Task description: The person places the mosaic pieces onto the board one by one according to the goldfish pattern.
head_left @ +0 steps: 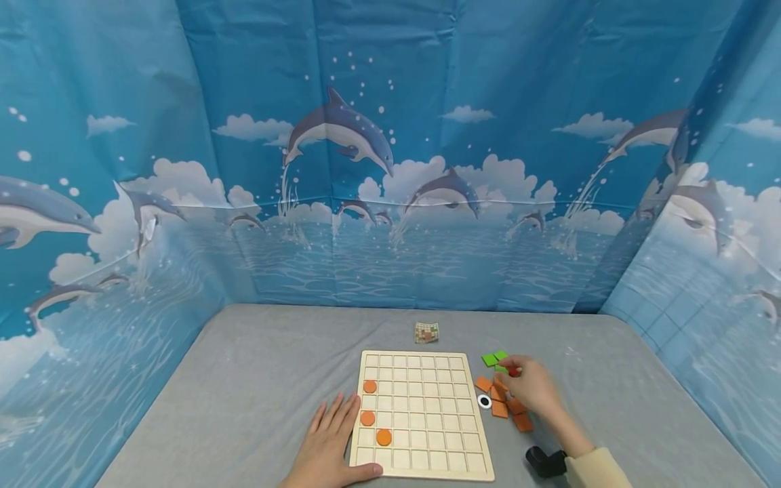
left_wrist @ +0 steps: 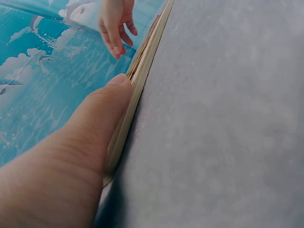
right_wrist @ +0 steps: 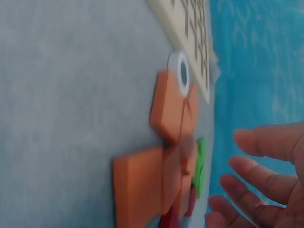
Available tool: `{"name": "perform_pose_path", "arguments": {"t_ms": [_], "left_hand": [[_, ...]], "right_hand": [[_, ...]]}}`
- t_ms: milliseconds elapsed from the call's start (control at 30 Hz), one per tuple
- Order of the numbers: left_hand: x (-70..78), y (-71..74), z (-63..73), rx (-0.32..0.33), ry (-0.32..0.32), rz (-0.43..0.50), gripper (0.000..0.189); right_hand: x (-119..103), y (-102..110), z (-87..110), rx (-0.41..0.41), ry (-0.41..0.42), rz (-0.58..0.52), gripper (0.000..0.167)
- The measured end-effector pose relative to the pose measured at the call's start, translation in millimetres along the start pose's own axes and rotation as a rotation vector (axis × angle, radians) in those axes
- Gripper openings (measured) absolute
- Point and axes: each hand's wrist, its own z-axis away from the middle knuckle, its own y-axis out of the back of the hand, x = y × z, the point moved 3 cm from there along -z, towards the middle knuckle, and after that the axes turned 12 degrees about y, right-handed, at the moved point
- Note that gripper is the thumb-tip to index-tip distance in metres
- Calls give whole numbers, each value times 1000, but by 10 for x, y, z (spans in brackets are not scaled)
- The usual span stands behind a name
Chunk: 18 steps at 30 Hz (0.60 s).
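Note:
A pale wooden grid board [head_left: 436, 415] lies on the grey cloth, with orange discs [head_left: 384, 437] in three cells on its left side. My left hand [head_left: 329, 437] rests along the board's left edge, fingers straight and spread, its thumb at the near-left corner. In the left wrist view that thumb [left_wrist: 102, 104] lies against the board's side. Over the loose pieces to the right of the board hovers my right hand [head_left: 532, 386]. Its fingers [right_wrist: 259, 142] are spread, with nothing between them in the right wrist view. Orange square tiles [right_wrist: 137, 183] and green tiles [head_left: 490, 360] are below and beside it.
A white ring-shaped piece with a dark centre [head_left: 485, 402] lies between board and tiles. Something red [head_left: 514, 372] shows beside the right fingers. A small printed card [head_left: 426, 332] lies beyond the board. Dolphin-print curtains [head_left: 390, 257] enclose the back and sides.

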Motion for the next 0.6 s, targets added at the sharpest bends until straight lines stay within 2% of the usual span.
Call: {"name": "perform_pose_path", "arguments": {"t_ms": [333, 600], "left_hand": [[4, 6, 0, 0, 2, -10, 115], [-2, -5, -12, -3, -4, -11, 115]], "right_hand": [[161, 0, -34, -33, -20, 124, 36], [265, -17, -62, -40, -25, 126, 34]]}}
